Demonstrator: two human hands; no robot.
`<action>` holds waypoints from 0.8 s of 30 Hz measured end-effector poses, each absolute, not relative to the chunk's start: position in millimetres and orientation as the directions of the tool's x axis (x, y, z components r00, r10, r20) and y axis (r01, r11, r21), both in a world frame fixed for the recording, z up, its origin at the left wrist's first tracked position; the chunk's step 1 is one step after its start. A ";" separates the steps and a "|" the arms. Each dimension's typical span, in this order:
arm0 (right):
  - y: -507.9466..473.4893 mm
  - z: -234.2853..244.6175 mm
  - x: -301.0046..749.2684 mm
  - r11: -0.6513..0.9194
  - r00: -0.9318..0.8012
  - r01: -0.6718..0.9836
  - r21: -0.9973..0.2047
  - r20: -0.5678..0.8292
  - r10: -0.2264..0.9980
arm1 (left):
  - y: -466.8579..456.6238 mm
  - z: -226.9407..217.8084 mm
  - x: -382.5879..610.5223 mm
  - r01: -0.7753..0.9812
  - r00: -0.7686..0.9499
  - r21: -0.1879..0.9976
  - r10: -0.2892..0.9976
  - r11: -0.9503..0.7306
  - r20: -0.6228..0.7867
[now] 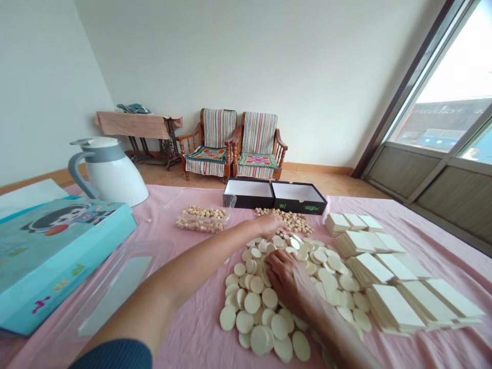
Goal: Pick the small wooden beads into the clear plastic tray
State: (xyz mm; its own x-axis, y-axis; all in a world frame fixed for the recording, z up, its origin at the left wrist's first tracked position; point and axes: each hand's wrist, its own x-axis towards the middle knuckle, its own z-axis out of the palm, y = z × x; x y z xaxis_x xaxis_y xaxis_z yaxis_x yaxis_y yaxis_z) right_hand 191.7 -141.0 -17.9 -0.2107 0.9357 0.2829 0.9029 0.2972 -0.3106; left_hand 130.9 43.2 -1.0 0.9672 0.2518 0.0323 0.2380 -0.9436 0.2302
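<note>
My right hand lies flat, grip open, on pale round wooden discs; my left hand touches small tan beads, grip hidden, so I cannot tell.

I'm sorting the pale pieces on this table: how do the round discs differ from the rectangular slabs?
The round discs are circular; the rectangular slabs are straight-edged oblongs. The discs lie in a loose, overlapping heap; the slabs sit in neat stacked rows. The right hand rests on the discs; no hand touches the slabs. Both are cream-coloured and lie on the pink cloth.
</note>
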 end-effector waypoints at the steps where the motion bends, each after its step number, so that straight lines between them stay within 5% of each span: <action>1: -141.0 -17.6 191.6 0.297 -0.210 0.902 -0.312 0.284 0.936 | 45.8 -4.5 137.4 0.230 0.970 0.239 0.242 -0.943 0.024; 10: -139.4 -18.6 192.3 0.294 -0.204 0.906 -0.303 0.295 0.934 | 52.8 -14.2 156.4 0.201 0.978 0.257 0.206 -0.945 -0.008; 24: -145.6 -6.0 196.1 0.316 -0.206 0.892 -0.323 0.330 0.921 | 27.4 2.3 103.5 0.534 0.837 0.098 0.541 -0.840 0.083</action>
